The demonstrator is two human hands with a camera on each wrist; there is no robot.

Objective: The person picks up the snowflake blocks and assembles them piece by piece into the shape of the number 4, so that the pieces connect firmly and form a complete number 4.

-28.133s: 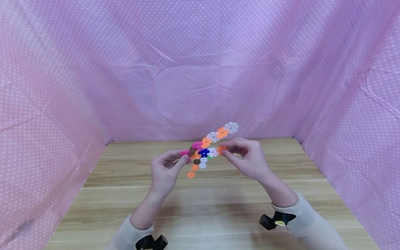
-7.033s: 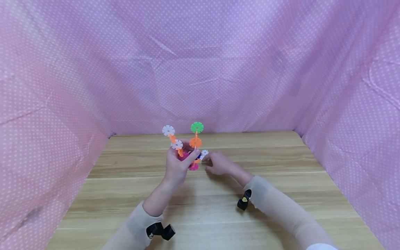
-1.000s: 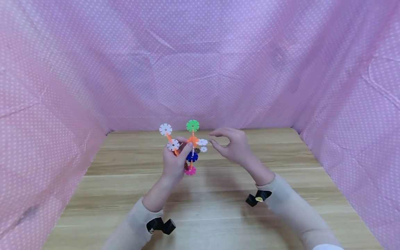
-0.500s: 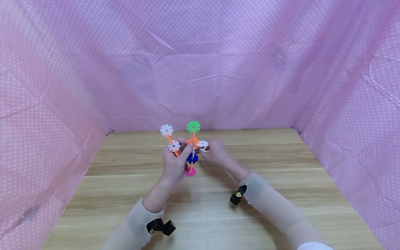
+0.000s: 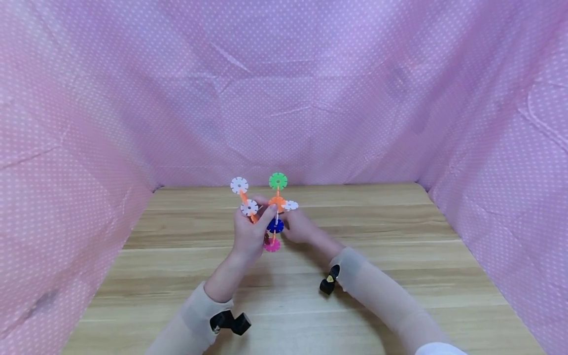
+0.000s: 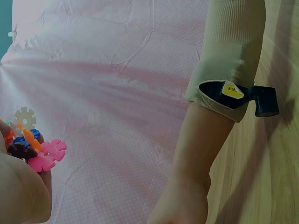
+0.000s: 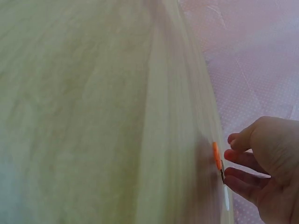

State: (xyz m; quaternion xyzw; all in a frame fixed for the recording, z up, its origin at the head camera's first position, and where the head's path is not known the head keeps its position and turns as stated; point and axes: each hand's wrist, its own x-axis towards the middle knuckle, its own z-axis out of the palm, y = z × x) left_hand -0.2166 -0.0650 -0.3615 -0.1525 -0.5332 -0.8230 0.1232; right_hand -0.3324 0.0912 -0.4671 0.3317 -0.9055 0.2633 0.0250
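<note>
My left hand (image 5: 248, 235) grips a model of interlocking plastic snowflake discs, thumb across its middle, above the table. A green disc (image 5: 278, 181) tops one branch, over an orange disc (image 5: 277, 203), a blue disc (image 5: 275, 226) and a pink disc (image 5: 272, 245). Another branch, orange and white, ends in a white disc (image 5: 239, 185). To the right a white disc (image 5: 291, 205) sticks out. My right hand (image 5: 299, 227) is at the model's right side, fingertips partly hidden. In the right wrist view, its curved fingers meet an edge-on orange disc (image 7: 217, 155); a pinch is unclear.
A wooden table (image 5: 310, 305) lies under both arms. Pink dotted cloth (image 5: 284, 98) hangs at the back and both sides. Black wrist cameras sit on the left sleeve (image 5: 186, 315) and right sleeve (image 5: 381, 296).
Within the last second my right hand came in from the right to the model's small discs. About 28 seconds ago, both hands pinched the model, held lower and slanting; now its branches point up.
</note>
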